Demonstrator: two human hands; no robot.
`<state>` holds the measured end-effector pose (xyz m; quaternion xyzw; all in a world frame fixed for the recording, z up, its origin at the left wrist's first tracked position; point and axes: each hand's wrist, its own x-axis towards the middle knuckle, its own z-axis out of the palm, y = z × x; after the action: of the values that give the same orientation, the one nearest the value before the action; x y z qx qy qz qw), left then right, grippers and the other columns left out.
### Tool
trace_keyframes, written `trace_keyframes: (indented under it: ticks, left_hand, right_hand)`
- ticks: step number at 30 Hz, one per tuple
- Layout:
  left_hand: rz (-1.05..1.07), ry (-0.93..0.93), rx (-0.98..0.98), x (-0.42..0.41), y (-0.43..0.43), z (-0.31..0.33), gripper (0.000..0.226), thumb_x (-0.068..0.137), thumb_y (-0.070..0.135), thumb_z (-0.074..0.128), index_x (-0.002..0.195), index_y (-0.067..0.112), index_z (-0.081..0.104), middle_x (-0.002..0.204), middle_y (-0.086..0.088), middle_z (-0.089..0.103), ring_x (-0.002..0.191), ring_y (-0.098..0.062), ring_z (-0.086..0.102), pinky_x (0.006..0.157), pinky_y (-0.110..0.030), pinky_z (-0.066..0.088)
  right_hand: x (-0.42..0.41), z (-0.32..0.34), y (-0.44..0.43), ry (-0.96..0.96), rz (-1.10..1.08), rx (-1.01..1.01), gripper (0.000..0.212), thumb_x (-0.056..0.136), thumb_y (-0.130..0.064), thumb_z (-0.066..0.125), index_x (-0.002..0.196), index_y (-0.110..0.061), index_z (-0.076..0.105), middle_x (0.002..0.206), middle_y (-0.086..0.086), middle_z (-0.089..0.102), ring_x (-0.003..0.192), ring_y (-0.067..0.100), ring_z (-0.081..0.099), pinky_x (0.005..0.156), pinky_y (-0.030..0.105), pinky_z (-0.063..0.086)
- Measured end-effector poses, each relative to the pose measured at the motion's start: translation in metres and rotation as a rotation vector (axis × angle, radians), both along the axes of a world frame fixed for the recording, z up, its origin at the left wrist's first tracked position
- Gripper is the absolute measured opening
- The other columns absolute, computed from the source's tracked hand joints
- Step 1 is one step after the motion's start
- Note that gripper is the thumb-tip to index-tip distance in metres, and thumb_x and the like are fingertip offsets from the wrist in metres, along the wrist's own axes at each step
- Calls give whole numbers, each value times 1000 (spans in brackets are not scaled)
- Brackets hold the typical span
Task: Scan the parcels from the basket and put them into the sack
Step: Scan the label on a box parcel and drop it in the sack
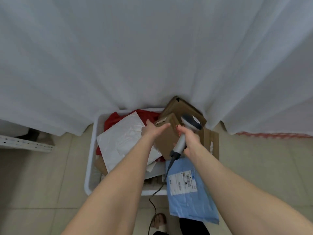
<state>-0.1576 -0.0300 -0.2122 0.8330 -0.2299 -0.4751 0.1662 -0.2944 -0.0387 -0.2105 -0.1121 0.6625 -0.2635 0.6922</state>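
Over the basket, the open left hand should tilt the box label-up for the scanner gripped in the right hand.

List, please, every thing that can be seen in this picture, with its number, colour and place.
basket: one, white, on the floor, centre
white mailer: one, white, on top in the basket, left side
red parcel: count unclear, red, under the white mailer
cardboard boxes: at least three, brown, right side of the basket
blue mailer: one, blue with a white label, over the basket's near right rim
scanner: one, grey, dark cable
curtain: white, behind the basket
floor: beige tiles
left hand: open, fingers stretched over a brown box
right hand: grips the scanner handle
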Motion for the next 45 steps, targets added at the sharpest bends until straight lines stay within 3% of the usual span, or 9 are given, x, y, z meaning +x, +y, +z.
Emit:
trace_keyframes:
  ticks: [5,11,19,24,31,36,39,42,45]
  left_hand:
    - [79,43,95,-7,-29,-50,121,65,74,66,153,21,2,154,-22,11,140,-41,21,110,-52,31]
    - [157,21,80,0,-35,-44,101,68,61,71,147,18,26,146,-18,19,130,-39,35,104,-45,40]
    - [244,-27,-208,56,-10,94,96,62,55,76,143,29,33,139,-10,24,123,-29,42,92,-30,37]
    - [138,-21,-362,79,13,205,93,67,40,81,144,32,30,132,-5,23,123,-25,40,92,-25,37]
    - [-84,-30,-441,94,38,336,104,68,30,82,149,34,17,144,-8,17,132,-30,33,112,-38,26]
    - [-138,28,-414,101,61,389,112,60,55,79,150,32,17,147,-2,21,130,-25,35,109,-48,35]
    - [-10,110,-390,96,66,417,90,69,79,54,138,23,40,135,-4,50,117,-26,51,97,-53,44]
    - [157,169,-294,88,74,440,78,76,84,37,120,21,52,112,-13,65,101,-35,63,87,-55,50]
    - [190,236,-160,84,90,455,73,77,80,42,111,17,58,102,-16,69,93,-35,67,83,-54,53]
  right_hand:
    - [-5,-48,-28,-29,24,4,61,78,-22,79,130,-2,55,117,18,66,105,34,65,96,50,51]
    - [-5,-43,-29,-97,67,41,55,81,-22,77,129,-4,57,117,20,66,105,36,65,94,49,52]
    - [13,68,-13,-88,18,30,58,81,-25,77,131,-7,53,118,16,65,106,33,64,98,49,50]
    - [36,173,-7,-139,-6,20,54,81,-30,77,126,-9,55,110,17,65,95,36,66,71,43,58]
    - [52,290,4,-204,29,-37,64,79,-44,76,132,-17,54,115,13,66,104,35,63,98,56,47]
    - [44,328,25,-220,-48,-54,64,79,-44,76,133,-17,53,117,12,66,106,34,63,101,53,46]
    - [45,349,35,-216,-82,-105,59,81,-33,77,132,-16,53,115,12,67,101,33,66,95,52,50]
    - [45,368,43,-191,-58,-147,49,81,-18,74,127,-14,56,111,13,68,92,31,67,76,43,56]
    - [39,381,50,-143,-28,-193,43,79,-4,68,120,-9,57,113,16,67,101,33,65,87,47,55]
